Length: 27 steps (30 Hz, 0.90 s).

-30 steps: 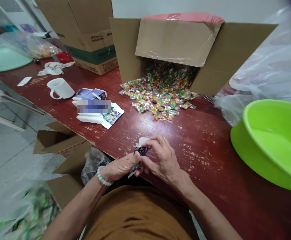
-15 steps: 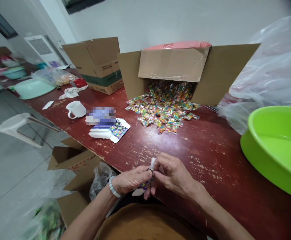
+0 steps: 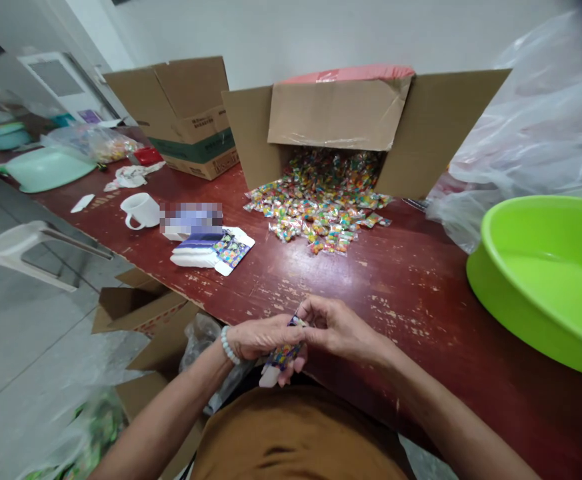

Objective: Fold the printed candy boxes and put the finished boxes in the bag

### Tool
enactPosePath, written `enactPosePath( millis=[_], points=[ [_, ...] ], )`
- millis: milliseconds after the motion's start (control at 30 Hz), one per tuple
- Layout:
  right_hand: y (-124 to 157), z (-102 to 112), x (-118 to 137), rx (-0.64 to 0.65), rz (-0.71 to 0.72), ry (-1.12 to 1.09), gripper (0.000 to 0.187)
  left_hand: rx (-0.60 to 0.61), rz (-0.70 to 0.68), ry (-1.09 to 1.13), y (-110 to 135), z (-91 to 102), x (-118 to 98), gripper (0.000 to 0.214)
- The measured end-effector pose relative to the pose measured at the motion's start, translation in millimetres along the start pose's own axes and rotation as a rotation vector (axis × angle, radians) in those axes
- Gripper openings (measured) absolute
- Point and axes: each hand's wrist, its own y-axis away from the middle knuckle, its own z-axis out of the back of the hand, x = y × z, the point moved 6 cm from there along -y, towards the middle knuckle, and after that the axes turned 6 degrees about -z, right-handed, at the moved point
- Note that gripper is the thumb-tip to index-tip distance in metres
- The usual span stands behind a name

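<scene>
My left hand (image 3: pixel 263 335) is wrapped round a small printed carton (image 3: pixel 283 355), dark with bright coloured shapes, low at the table's front edge. A white flap sticks out of its lower end. At the upper end my right hand (image 3: pixel 333 328) pinches the carton, thumb and fingers closed on its end. Further off lies a stack of flattened cartons (image 3: pixel 198 257) with white edges and the same print. Behind it, small clear-wrapped colourful candies (image 3: pixel 315 213) spill from a cardboard box (image 3: pixel 338 117) tipped on its side.
A green basin (image 3: pixel 501 293) stands at the right, beside clear plastic sheeting (image 3: pixel 531 133). On the left are a white mug (image 3: pixel 145 212), another open box (image 3: pixel 198 143) and a pale green basin (image 3: pixel 51 171). Open cartons (image 3: pixel 145 373) and a white stool (image 3: pixel 25 247) stand below the table edge.
My right fingers have brought the carton's upper white flap down, and the printed end shows now. Both hands stay on the carton. The whole view has shifted slightly.
</scene>
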Motion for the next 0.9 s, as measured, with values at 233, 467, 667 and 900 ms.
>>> enactPosePath(
  millis=[233,467,667,900],
  points=[
    [-1.7,1.1,0.0,0.196,-0.040,-0.124,0.017,-0.055,0.021,-0.018,-2.9,3.4,-12.0,0.042],
    [2.1,16.7,-6.9,-0.531,-0.033,0.020,0.022,-0.454,-0.237,-0.149,-4.0,9.5,-26.4,0.033],
    [-5.6,20.8,-22.0,-0.429,-0.126,-0.195,0.025,-0.641,-0.336,-0.212,4.6,13.0,-31.0,0.032],
    [-4.3,11.1,-21.5,-0.475,-0.095,-0.494,0.043,-0.913,-0.577,-0.046,20.3,6.0,-27.2,0.068]
  ],
)
